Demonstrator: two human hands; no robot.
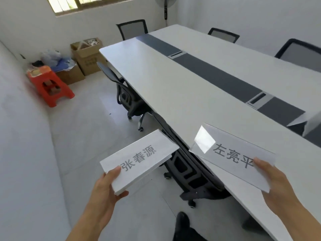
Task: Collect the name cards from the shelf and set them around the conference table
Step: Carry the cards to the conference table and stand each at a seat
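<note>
- Hands first: your left hand [106, 186] grips the near end of the left card [139, 159], thumb on its face and fingers curled beneath. This card hangs over the floor, just beside the table edge.
- Your right hand [271, 181] pinches the near end of the right card [232, 155] in the same way. That card sits over the near edge of the table [182, 84]; you cannot tell whether its base touches the top.
- Step, as judged: collection looks done and you are at the placing stage. The right card seems first in line.
- Next move calls for lowering the right card flat on its base, printed face outward, in front of the tucked-in chair [189, 174] below it.
- Materials: the left card is matt white with thick layered edges and grey printed characters. The right card is a clear glossy tent shape with a paper insert, and glare shows at its far end. Expect it to be slippery.
- The table top is smooth, pale and slightly reflective, so a light stand may slide if nudged.
- Mid-distance: a third card [311, 122], clear and tent-shaped, stands at the right beside the dark strip [217, 75].
- Far: more mesh-backed chairs, a red stool [50, 84] and cardboard boxes [86, 56] by the wall.
</note>
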